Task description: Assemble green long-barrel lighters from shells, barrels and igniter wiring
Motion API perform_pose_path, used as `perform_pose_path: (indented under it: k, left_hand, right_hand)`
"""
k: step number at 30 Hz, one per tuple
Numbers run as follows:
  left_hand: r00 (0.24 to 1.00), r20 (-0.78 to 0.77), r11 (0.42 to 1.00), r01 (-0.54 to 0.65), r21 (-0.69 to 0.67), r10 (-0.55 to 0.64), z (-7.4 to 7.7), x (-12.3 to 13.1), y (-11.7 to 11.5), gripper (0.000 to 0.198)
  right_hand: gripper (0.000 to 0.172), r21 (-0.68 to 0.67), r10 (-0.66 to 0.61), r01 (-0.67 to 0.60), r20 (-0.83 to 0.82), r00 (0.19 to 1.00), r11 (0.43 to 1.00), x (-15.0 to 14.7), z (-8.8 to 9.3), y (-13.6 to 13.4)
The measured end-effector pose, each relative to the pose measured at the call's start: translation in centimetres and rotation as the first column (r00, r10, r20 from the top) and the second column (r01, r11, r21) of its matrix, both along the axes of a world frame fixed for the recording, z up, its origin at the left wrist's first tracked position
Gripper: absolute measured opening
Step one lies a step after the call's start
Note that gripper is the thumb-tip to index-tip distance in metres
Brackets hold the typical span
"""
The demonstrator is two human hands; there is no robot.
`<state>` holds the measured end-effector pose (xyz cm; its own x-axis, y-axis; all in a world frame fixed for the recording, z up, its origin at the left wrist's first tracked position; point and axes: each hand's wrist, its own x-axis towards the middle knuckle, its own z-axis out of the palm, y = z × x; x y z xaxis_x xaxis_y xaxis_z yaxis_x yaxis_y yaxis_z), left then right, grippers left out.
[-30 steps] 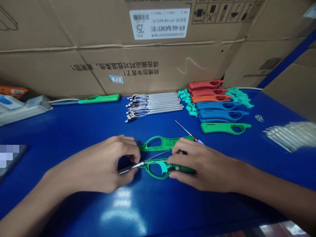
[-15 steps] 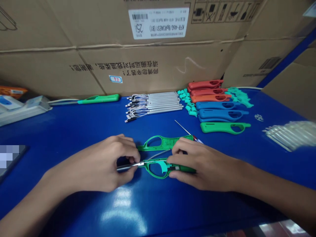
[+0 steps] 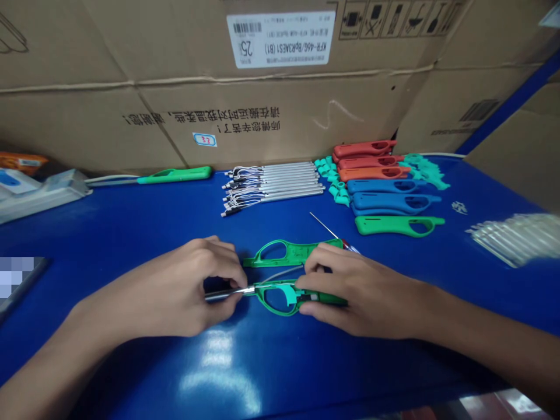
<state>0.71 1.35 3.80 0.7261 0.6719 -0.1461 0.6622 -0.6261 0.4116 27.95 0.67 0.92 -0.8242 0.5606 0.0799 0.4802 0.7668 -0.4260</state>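
My left hand (image 3: 201,286) pinches a silver metal tube (image 3: 223,294), whose right end meets the narrow tip of a green half shell (image 3: 280,312). My right hand (image 3: 363,291) grips the wide end of that shell, fingertips near a turquoise trigger piece (image 3: 289,293) and a small dark part seated inside. A thin grey wire (image 3: 284,273) runs above the shell's loop. Just behind lies a second green half shell (image 3: 297,252), its hollow side up, partly hidden by my right fingers.
Silver tubes with wires (image 3: 291,179), turquoise pieces (image 3: 336,189) and red, blue and green shells (image 3: 385,204) lie at the back. A thin-shafted tool (image 3: 324,226) lies behind my right hand. Clear sticks (image 3: 518,236) are at right, a power strip (image 3: 48,195) at left.
My left hand and the silver tube have shifted very slightly left. My right hand keeps its hold on the green shell.
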Motion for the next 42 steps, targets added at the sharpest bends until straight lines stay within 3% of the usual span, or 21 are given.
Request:
perform_pose_path:
  k: [42]
  left_hand:
    - [0.998,-0.017,0.998,-0.058,-0.012,0.058,0.02,0.13,-0.07,0.011]
  right_hand:
    - [0.026,0.027,0.025,-0.025,-0.004,1.000,0.999,0.00,-0.14,0.01]
